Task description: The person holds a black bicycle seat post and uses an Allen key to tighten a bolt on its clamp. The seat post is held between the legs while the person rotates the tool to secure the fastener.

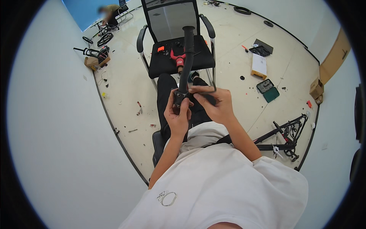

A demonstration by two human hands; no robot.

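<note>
A black bicycle handlebar (pixel 184 77) with a rubber grip (pixel 188 38) at its far end points away from me over my lap. At its near end is a black stem clamp (pixel 179 98) with bolt holes in its face. My left hand (pixel 177 116) is closed round the clamp, thumb on its near side. My right hand (pixel 215 103) is at the clamp's right side, thumb and index finger pinched close together. Whatever lies between those fingertips is too small to make out.
A black mesh chair (pixel 171 23) faces me, with a red fork-shaped part (pixel 178 57) and an orange item (pixel 161 49) on its seat. A bicycle frame (pixel 284 139) lies right. A green case (pixel 271 94) and cardboard box (pixel 317 88) are beyond. Another person (pixel 110 14) bends over a bicycle far left.
</note>
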